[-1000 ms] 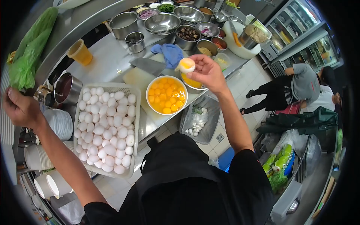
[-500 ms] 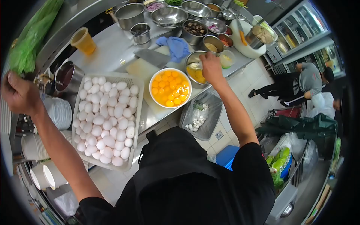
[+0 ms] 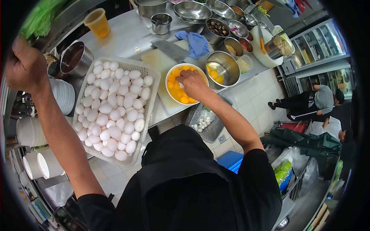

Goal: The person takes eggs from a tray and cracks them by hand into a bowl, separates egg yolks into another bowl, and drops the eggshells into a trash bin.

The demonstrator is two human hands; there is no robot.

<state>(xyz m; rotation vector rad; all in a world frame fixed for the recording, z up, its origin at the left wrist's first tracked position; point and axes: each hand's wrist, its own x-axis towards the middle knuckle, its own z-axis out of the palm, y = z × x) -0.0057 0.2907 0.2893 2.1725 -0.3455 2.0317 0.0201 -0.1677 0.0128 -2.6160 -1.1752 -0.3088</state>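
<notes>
My right hand [image 3: 194,83] is over a white bowl [image 3: 168,89] of egg yolks [image 3: 184,99], its bent fingers down at the yolks. A small pale patch shows under the fingertips; I cannot make out what it is. Touching distance to the right stands a steel pot [image 3: 233,67] with a few yolks [image 3: 214,73] in clear egg white. My left hand [image 3: 26,65] is raised at the far left with curled fingers, just below a green plastic bag [image 3: 42,17]. What it grips, if anything, is hidden. Between the hands lies a pale perforated crate [image 3: 155,77] heaped with white eggs [image 3: 115,114].
A cleaver [image 3: 169,50] and a blue cloth [image 3: 195,44] lie by the cutting board [image 3: 151,61]. Steel bowls [image 3: 192,11] line the back. A lined bin [image 3: 214,127] with eggshells stands below the counter edge. Two people [image 3: 323,98] are at the right.
My right hand has moved left from the steel pot to the bowl of yolks. My left hand stays beside the green bag, and the view has shifted.
</notes>
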